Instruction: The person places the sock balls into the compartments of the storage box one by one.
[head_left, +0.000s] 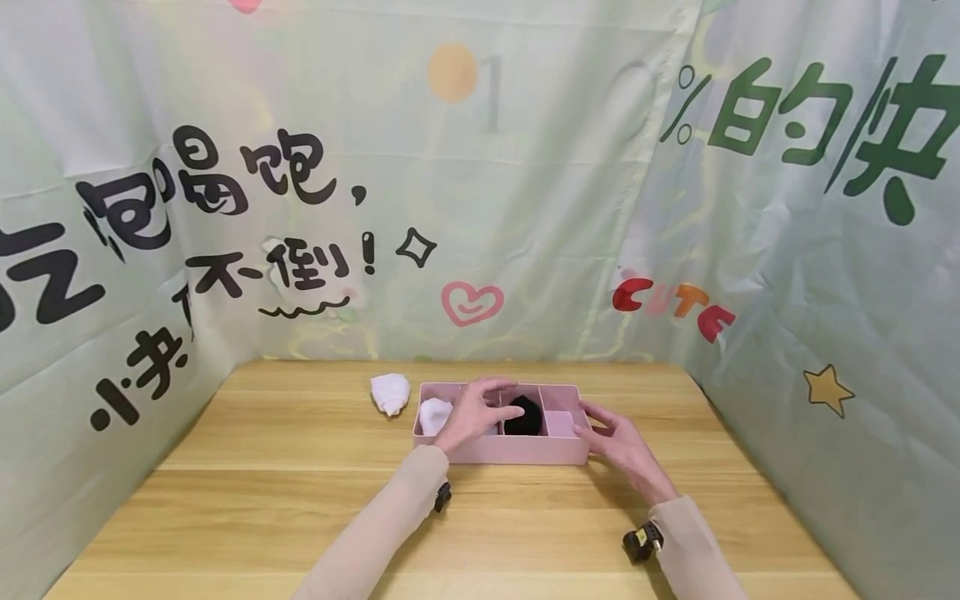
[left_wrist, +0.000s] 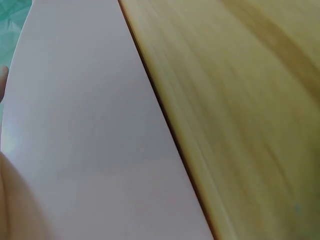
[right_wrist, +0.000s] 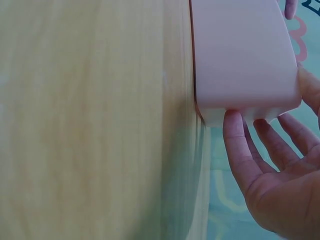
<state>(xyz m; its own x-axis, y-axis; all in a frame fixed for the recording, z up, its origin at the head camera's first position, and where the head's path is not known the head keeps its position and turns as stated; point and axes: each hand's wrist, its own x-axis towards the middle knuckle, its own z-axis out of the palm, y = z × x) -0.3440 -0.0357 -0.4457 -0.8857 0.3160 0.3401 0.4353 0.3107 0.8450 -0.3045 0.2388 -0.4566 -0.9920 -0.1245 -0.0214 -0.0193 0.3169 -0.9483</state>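
A long pink divided box point(head_left: 510, 451) stands on the table, its compartments in a row. My left hand point(head_left: 472, 412) hovers over its middle, fingers spread toward the back rim and thumb above a black balled cloth point(head_left: 525, 421). At the left end lies a white balled cloth point(head_left: 433, 417); the compartment under my left hand is partly hidden. My right hand point(head_left: 626, 446) holds the box's right end, thumb over the rim and fingers point(right_wrist: 237, 137) against the outer end wall. In the left wrist view, the box's front wall point(left_wrist: 90, 115) fills the left side.
A white folded cloth bundle point(head_left: 390, 393) lies on the wooden table point(head_left: 300, 492), left of the box. The rightmost compartment point(head_left: 558, 423) shows a bare pink floor. Printed cloth curtains point(head_left: 525, 208) enclose the table at the back and both sides.
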